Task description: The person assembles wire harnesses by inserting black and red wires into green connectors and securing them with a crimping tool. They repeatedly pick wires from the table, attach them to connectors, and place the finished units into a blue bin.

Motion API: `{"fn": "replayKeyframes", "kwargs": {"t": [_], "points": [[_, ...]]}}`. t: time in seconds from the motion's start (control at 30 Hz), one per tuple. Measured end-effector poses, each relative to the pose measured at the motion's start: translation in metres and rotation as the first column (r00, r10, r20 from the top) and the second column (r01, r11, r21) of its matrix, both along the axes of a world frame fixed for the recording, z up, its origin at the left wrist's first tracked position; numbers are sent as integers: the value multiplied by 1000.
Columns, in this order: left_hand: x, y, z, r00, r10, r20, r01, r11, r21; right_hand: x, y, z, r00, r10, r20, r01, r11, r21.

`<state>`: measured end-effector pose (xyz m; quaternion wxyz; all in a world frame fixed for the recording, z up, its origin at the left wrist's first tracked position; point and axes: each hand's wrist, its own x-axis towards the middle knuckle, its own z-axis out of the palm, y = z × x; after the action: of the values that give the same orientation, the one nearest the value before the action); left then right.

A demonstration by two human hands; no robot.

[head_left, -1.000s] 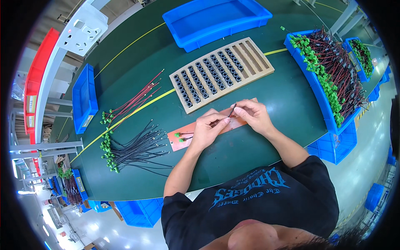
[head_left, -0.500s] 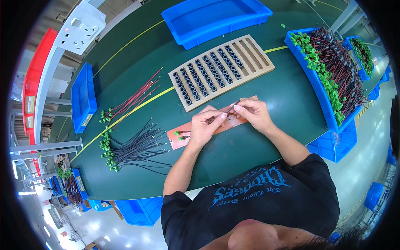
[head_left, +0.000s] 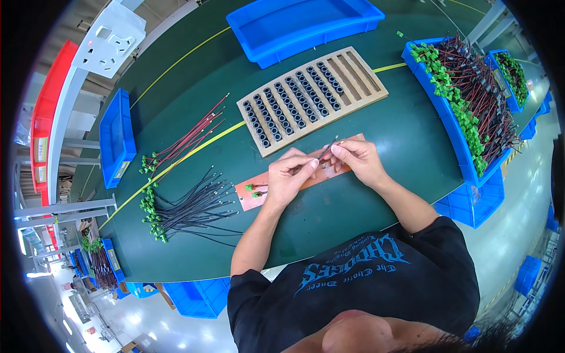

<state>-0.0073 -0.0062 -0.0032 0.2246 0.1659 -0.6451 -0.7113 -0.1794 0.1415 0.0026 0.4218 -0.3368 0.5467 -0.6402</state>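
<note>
Both hands are pinched closed over a copper-coloured strip board (head_left: 250, 200). My left hand (head_left: 292, 177) grips thin black wires (head_left: 325, 152), whose far ends rise between the two hands. My right hand (head_left: 358, 161) pinches the same wires near their ends. Two green connectors (head_left: 251, 187) with short black leads lie on the board's left end, just left of my left hand. Whether those leads are the held wires is hidden under my fingers. The middle of the board is mostly covered by my hands.
A wooden slotted tray (head_left: 276, 140) holding rows of black rings stands beyond my hands. Black wires (head_left: 188, 206) and red wires (head_left: 191, 138) with green connectors lie to the left. A blue bin (head_left: 456, 138) heaped with wired parts sits right; another blue bin (head_left: 306, 32) stands at the back.
The wire ends now stick up farther and show more plainly between my fingertips. Both hands stay over the board with only small finger movements.
</note>
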Motion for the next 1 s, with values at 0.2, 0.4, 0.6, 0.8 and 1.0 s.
{"fn": "replayKeyframes", "kwargs": {"t": [0.2, 0.4, 0.6, 0.8, 1.0], "points": [[3, -4, -5, 999, -37, 17, 38, 998, -55, 4, 0, 1, 1000, -24, 7, 24, 1000, -15], [4, -6, -7, 998, -64, 25, 67, 992, -109, 5, -2, 0, 999, -44, -30, 43, 999, -30], [0, 0, 4, 994, -74, 82, 88, 980, -179, 5, -2, -4, 999, 9, -35, -9, 1000, -3], [-3, 5, 3, 997, -35, 67, 44, 989, -142, 5, 0, -10, 1000, 20, 15, -21, 999, 50], [0, 1, 1, 997, -66, 44, 73, 984, -161, 6, 1, -7, 999, 35, 19, -36, 997, 61]]}}
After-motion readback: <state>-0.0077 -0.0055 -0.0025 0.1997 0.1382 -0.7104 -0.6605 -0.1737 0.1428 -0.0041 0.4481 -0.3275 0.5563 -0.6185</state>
